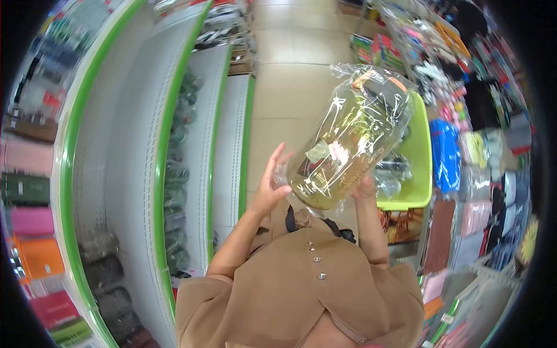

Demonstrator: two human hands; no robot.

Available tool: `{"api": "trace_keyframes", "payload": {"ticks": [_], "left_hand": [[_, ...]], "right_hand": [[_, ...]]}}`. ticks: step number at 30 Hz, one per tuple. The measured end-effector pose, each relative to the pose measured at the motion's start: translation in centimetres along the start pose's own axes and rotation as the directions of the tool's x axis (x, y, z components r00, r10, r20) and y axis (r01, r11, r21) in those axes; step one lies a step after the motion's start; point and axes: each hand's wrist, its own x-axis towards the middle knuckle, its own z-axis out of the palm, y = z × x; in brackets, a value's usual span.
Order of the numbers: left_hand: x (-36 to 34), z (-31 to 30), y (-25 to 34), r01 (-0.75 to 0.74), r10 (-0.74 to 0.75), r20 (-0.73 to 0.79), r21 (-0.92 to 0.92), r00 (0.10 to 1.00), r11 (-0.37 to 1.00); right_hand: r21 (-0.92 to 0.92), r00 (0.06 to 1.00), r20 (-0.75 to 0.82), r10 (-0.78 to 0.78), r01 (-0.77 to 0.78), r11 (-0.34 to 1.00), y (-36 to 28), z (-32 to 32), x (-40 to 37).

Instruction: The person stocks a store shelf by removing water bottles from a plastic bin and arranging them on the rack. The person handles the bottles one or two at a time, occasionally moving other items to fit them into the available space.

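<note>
A large see-through amber water bottle (342,145) in crinkled clear plastic wrap is held tilted in front of my body, its base toward me and its dark top with an orange part pointing up and right. My left hand (271,184) is at the base's left side, thumb and fingers around the edge of the wrap. On the other side, my right hand (364,187) grips the bottle low down, its fingers partly hidden behind it. Just right of the bottle stands a lime-green basket (422,156) with clear-wrapped items inside.
Green-edged white shelves (133,145) run along my left, with wrapped bottles (177,191) in rows. A tiled aisle floor (290,69) stretches ahead. To the right are crowded goods, including a blue packet (445,155) and a brown one (439,236).
</note>
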Motion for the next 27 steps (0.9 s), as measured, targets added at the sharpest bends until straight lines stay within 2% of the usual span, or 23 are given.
{"api": "trace_keyframes", "payload": {"ticks": [2, 3, 4, 6, 8, 9, 11, 12, 14, 15, 16, 18, 19, 21, 22, 24, 25, 26, 27], "left_hand": [[-0.9, -2.4, 0.8, -0.062, 0.066, -0.059, 0.069, 0.996, 0.996], [-1.2, -3.4, 1.9, -0.101, 0.104, -0.021, 0.128, 0.994, 0.987], [-1.8, -4.5, 2.9, -0.132, 0.133, 0.006, 0.188, 0.991, 0.973], [-3.3, -7.1, 5.1, -0.140, 0.161, -0.082, 0.224, 0.984, 0.965], [-4.4, -9.8, 6.7, -0.132, 0.158, -0.035, 0.389, 0.987, 0.912], [-4.8, -11.1, 7.1, -0.138, 0.202, -0.114, 0.416, 0.973, 0.899], [-6.4, -13.4, 7.3, -0.198, 0.268, -0.138, 0.382, 0.954, 0.903], [-7.7, -12.9, 8.1, -0.185, 0.283, -0.202, 0.400, 0.938, 0.898], [-9.5, -14.8, 8.4, -0.216, 0.397, -0.321, 0.475, 0.860, 0.853], [-10.7, -15.7, 8.5, -0.165, 0.397, -0.410, 0.496, 0.821, 0.853], [-11.7, -16.2, 8.8, -0.165, 0.404, -0.424, 0.497, 0.811, 0.852], [-13.2, -17.1, 9.3, -0.131, 0.436, -0.578, 0.492, 0.690, 0.861], [-14.9, -16.6, 9.7, -0.121, 0.431, -0.602, 0.484, 0.672, 0.866], [-16.3, -18.5, 9.7, -0.125, 0.532, -0.671, 0.556, 0.516, 0.822], [-17.0, -19.1, 9.9, -0.124, 0.538, -0.681, 0.558, 0.496, 0.820], [-17.9, -20.6, 10.6, -0.195, 0.590, -0.713, 0.562, 0.378, 0.804], [-18.3, -21.4, 11.0, -0.196, 0.603, -0.718, 0.573, 0.348, 0.796], [-19.7, -20.8, 11.7, -0.192, 0.553, -0.775, 0.519, 0.305, 0.833], [-19.8, -21.7, 12.0, -0.213, 0.516, -0.815, 0.473, 0.264, 0.855]], "right_hand": [[-0.036, 0.985, -0.158, 0.076, -0.083, 0.996, 1.1, 3.3, 2.5], [0.012, 0.985, -0.160, 0.063, -0.062, 0.998, 1.8, 5.3, 4.2], [0.022, 0.987, -0.123, 0.106, -0.104, 0.994, 2.5, 4.3, 4.7], [-0.131, 0.904, 0.049, 0.424, -0.415, 0.901, 4.7, 0.9, 6.2], [-0.130, 0.939, 0.180, 0.293, -0.272, 0.953, 6.7, 6.6, 10.0], [-0.177, 0.922, 0.188, 0.340, -0.308, 0.935, 6.8, 10.0, 11.8], [-0.223, 0.870, 0.246, 0.427, -0.378, 0.899, 8.2, 15.1, 14.6], [-0.240, 0.861, 0.243, 0.447, -0.394, 0.887, 7.8, 17.0, 15.5], [-0.271, 0.846, 0.256, 0.468, -0.402, 0.875, 11.0, 19.3, 17.5], [-0.366, 0.807, 0.303, 0.506, -0.392, 0.844, 12.8, 20.0, 18.5], [-0.456, 0.767, 0.342, 0.543, -0.370, 0.809, 14.3, 20.8, 19.5], [-0.459, 0.712, 0.435, 0.551, -0.351, 0.816, 17.2, 24.3, 20.7], [-0.492, 0.664, 0.486, 0.568, -0.329, 0.806, 18.1, 26.0, 20.6], [-0.550, 0.586, 0.549, 0.596, -0.283, 0.785, 21.1, 28.7, 22.0], [-0.577, 0.550, 0.559, 0.621, -0.280, 0.767, 22.3, 30.4, 22.5], [-0.572, 0.485, 0.610, 0.627, -0.277, 0.772, 25.9, 32.5, 23.7], [-0.565, 0.436, 0.649, 0.623, -0.272, 0.779, 27.7, 33.3, 24.4], [-0.563, 0.397, 0.666, 0.631, -0.287, 0.775, 28.5, 34.6, 23.9], [-0.635, 0.346, 0.646, 0.680, -0.250, 0.731, 30.0, 35.3, 24.8]]}}
